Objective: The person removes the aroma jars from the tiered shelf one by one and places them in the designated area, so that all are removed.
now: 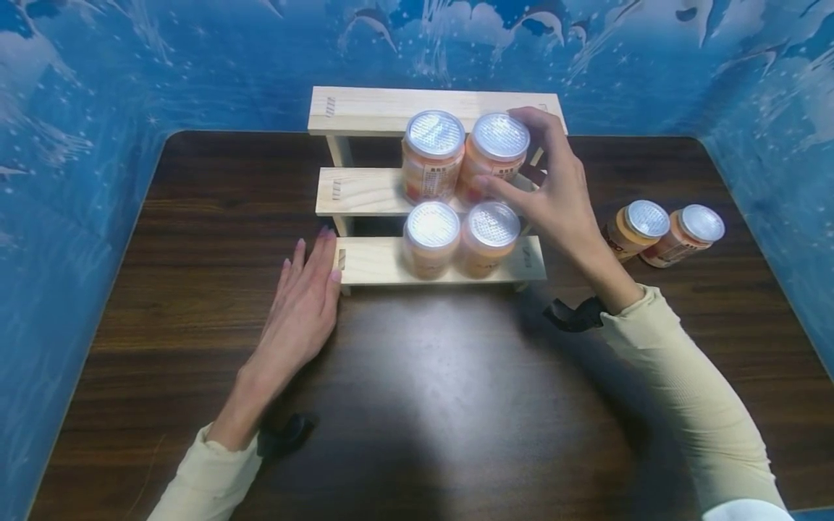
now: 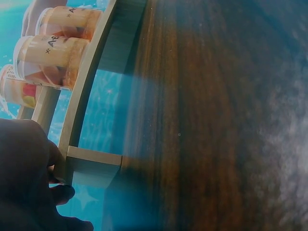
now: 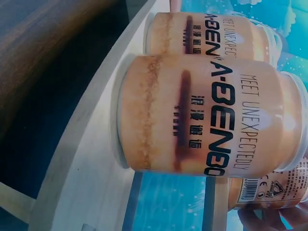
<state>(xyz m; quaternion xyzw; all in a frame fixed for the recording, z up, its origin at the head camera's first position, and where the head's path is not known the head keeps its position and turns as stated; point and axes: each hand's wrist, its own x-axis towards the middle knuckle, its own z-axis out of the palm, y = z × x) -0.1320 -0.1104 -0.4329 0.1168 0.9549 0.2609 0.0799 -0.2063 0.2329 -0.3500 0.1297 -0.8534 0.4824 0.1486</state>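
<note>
Left hand (image 1: 302,304) touching the rack (image 1: 373,262) straight-fingered, right hand (image 1: 559,192) is gripping a jar (image 1: 500,136) whose slipping sideways could topple its neighbour (image 1: 434,137).

Right grip (image 1: 560,194) curved, left grip (image 1: 303,302) apparently straight-fingered.

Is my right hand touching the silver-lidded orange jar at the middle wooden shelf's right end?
Touching. The head view shows your right hand gripping that orange jar, thumb across its front, index finger by its lid.
</note>
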